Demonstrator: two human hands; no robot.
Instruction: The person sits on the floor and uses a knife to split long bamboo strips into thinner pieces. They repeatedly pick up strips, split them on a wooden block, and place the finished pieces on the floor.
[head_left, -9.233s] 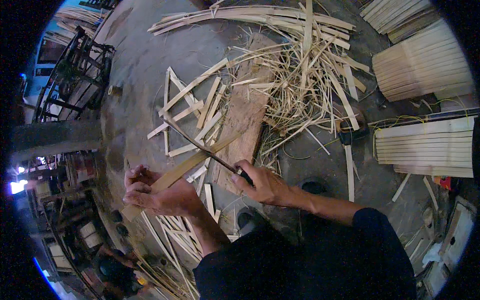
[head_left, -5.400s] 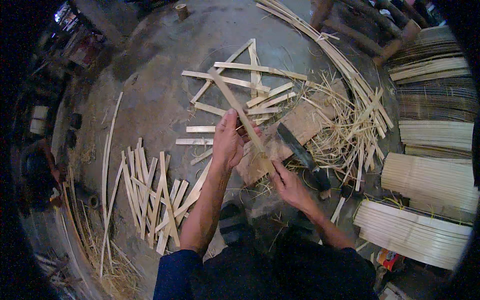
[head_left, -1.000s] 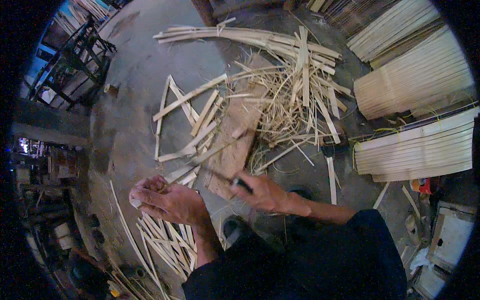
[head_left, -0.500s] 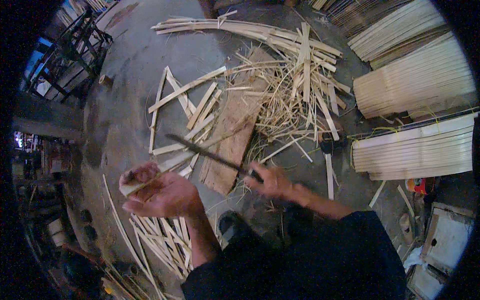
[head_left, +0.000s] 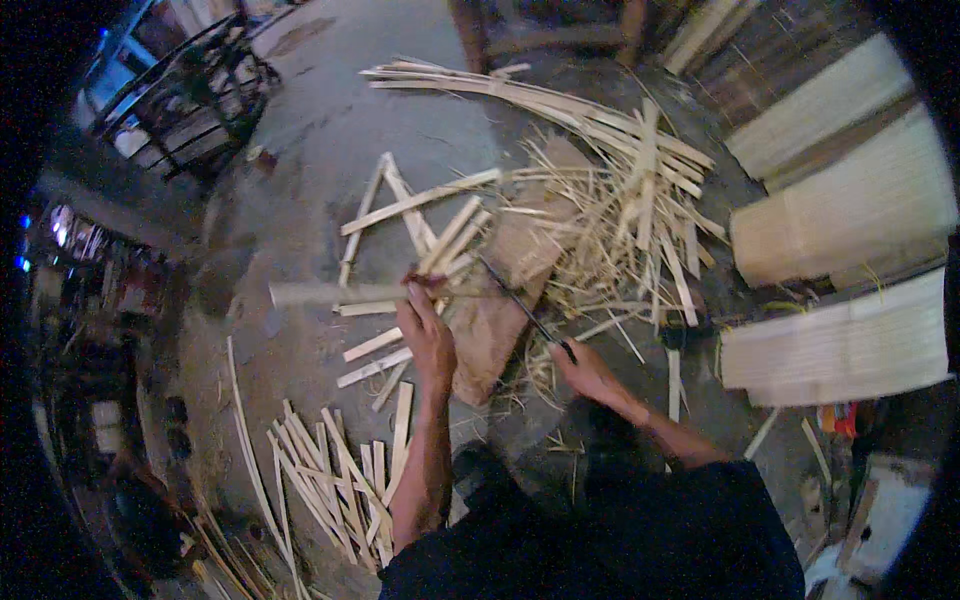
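Bamboo strip [head_left: 335,293]: pale, flat, lying level at centre-left of the frame, its right end grasped in the closed left hand [head_left: 428,335]. Right hand [head_left: 583,368], lower centre, is clenched on the handle of a dark knife [head_left: 520,306] above the wooden block [head_left: 500,300].

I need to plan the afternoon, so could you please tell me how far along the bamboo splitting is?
Done: a pile of thin cut slats lies by the left arm, and shavings cover the floor. In hand: the left hand holds a bamboo strip over the wooden block, while the right hand has a long blade in its grip. Left: wider strips and long ones beyond.
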